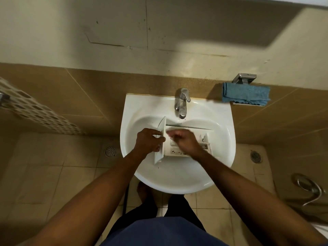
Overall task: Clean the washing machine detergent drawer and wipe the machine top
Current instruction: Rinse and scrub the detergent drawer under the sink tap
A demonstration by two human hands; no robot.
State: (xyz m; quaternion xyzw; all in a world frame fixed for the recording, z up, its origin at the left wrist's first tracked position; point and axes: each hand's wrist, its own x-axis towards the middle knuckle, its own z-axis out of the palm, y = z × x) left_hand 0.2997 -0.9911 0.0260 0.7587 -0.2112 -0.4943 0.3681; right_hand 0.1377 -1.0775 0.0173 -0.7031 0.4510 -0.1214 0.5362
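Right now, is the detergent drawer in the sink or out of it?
In: the detergent drawer lies inside the sink basin, left hand gripping its front panel.

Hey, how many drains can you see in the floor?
2: the left drain sits in the floor tiles left of the sink, the right drain right of it. More may be hidden under the sink or the arms.

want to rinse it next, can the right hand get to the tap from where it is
Probably yes. The right hand is over the drawer in the sink, and the tap stands just behind it with nothing between them. The left hand grips the drawer's front panel.
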